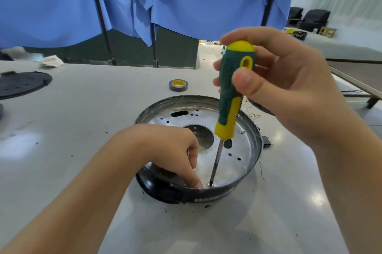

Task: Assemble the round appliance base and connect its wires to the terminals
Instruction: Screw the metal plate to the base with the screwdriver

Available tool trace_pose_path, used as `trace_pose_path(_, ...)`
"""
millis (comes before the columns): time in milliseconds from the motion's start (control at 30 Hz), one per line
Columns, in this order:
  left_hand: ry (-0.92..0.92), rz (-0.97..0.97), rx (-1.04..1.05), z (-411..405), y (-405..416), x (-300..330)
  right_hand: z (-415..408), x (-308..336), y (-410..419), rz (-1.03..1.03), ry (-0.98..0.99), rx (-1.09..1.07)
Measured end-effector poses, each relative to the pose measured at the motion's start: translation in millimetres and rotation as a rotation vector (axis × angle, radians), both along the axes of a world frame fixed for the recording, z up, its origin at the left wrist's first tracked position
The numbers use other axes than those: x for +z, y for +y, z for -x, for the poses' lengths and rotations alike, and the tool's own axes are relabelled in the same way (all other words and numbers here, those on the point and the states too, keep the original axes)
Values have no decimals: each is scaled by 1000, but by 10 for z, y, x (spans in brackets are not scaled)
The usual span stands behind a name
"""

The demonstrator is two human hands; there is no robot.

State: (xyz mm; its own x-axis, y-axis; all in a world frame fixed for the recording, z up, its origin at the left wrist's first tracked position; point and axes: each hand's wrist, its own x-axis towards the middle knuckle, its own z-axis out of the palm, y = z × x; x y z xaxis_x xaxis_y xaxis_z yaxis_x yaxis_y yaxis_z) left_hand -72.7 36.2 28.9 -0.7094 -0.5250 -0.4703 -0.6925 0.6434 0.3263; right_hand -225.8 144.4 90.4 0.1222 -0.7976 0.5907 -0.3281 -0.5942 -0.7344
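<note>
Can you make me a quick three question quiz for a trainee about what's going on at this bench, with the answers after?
1. True or false: the right hand grips the green and yellow screwdriver by its handle.
2. Where does the screwdriver tip sit? A) on a screw near the front rim of the round appliance base; B) in the base's large centre hole; C) on the roll of tape.
3. Fill in: the left hand reaches into the base, its fingers just ____ of the screw in the picture.

Key: 1 true; 2 A; 3 left.
</note>
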Motion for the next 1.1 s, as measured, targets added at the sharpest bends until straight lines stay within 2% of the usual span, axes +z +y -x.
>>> trace_pose_path(100,3,3,7,-4,2,-4,-40,-24,-12,81,34,-124)
trace_pose_path(200,7,5,12,-13,7,-4,-44,-81,-57,203,195,-366)
trace_pose_path(267,10,5,10,-14,11,-3,-33,-111,-67,202,279,-441)
trace_pose_path(300,9,3,7,-12,12,-1,-31,-118,-74,164,261,-411)
trace_pose_path(467,-1,-2,-5,1,13,12,-21,-44,-67,-96,-101,2)
trace_pose_path(600,1,8,-5,-2,13,10,-3,-12,1,-81,-89,43)
trace_pose_path(767,-1,-7,-13,5,21,18,-110,-25,-19,39,-76,-174)
trace_pose_path(1000,-1,-3,-1,8,17,15,-148,-86,-20,218,158,-619)
trace_pose_path(1100,-1,-5,-1,11,16,12,-128,-87,-26,265,246,-729)
